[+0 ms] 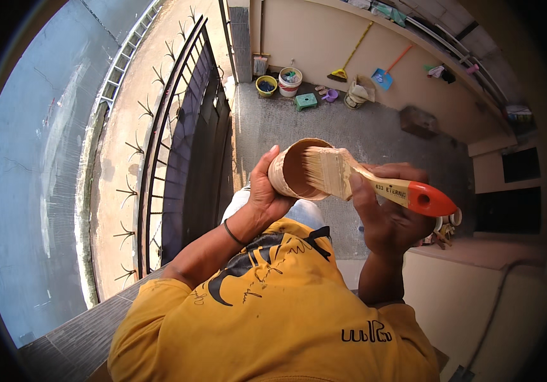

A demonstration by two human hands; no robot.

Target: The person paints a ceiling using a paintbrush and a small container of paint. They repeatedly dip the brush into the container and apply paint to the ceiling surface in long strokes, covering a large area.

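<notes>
My left hand [267, 186] is closed round the side of a round, paint-smeared tub [281, 174], its open mouth tilted to the right. Brownish paint coats the inside wall. In my right hand [393, 213] is a flat paintbrush [388, 184] with a pale wooden handle and a red end. My thumb and fingers grip the handle near its neck. The pale bristles reach into the mouth of the tub, and their tips lie near its inner wall. How much paint is in the tub is hidden.
Far below lies a grey yard floor [267, 121] with a yellow basin [266, 85], a white bucket [290, 79], a green stool [306, 102] and a purple dipper [330, 95]. A yellow broom [338, 74] and blue dustpan [382, 79] lean on the wall. Left stands a spiked metal gate [178, 140].
</notes>
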